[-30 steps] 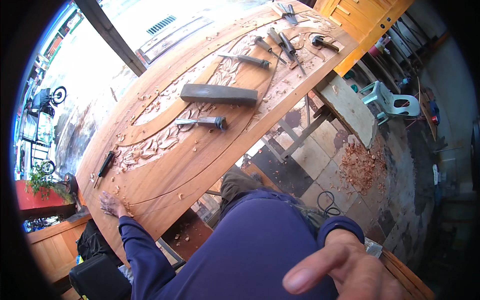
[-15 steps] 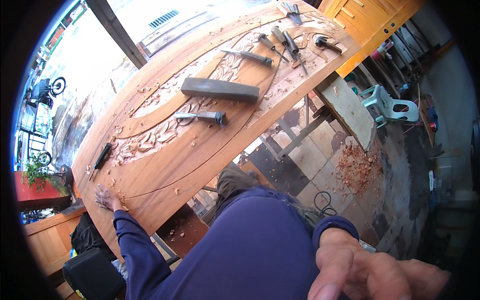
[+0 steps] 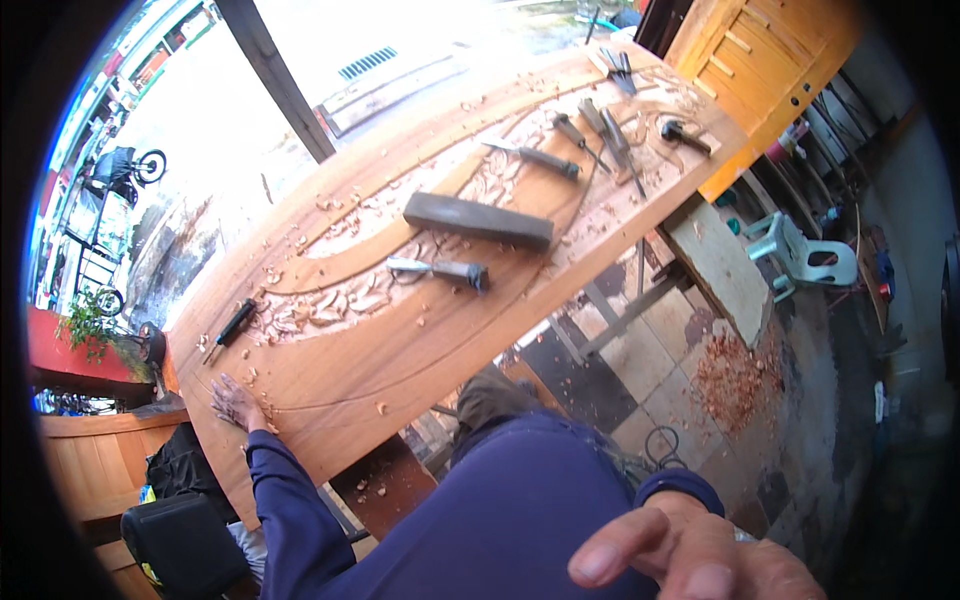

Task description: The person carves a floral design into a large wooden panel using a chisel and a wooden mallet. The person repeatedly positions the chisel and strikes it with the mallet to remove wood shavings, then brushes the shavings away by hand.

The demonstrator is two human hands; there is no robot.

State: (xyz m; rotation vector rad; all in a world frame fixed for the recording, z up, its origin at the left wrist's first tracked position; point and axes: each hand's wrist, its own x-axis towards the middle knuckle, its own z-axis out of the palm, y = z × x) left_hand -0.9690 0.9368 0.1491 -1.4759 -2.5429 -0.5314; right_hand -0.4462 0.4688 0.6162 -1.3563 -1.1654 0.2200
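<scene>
My left hand (image 3: 240, 405) lies flat on the near left end of a carved wooden panel (image 3: 330, 400), its fingers spread. Just beyond it is a black-handled tool (image 3: 232, 325) with a thin metal tip. My right hand (image 3: 690, 555) hovers at the lower right, off the panel; its thumb and fingers are loosely bent and apart, and nothing shows in them. On the panel's middle rests a long dark grey block (image 3: 478, 220). A chisel (image 3: 440, 272) lies nearer me, and another chisel (image 3: 535, 158) lies beyond the block.
Several more carving tools (image 3: 610, 135) lie toward the panel's far right. Wood shavings dot the panel and form a heap (image 3: 735, 385) on the tiled floor. A pale green plastic stool (image 3: 800, 255) stands at the right. A black case (image 3: 185, 540) is below left.
The view has shifted, so the panel and tools appear lower and further right. My right hand has come leftward and its fingers look more bent. The left hand stays flat on the panel.
</scene>
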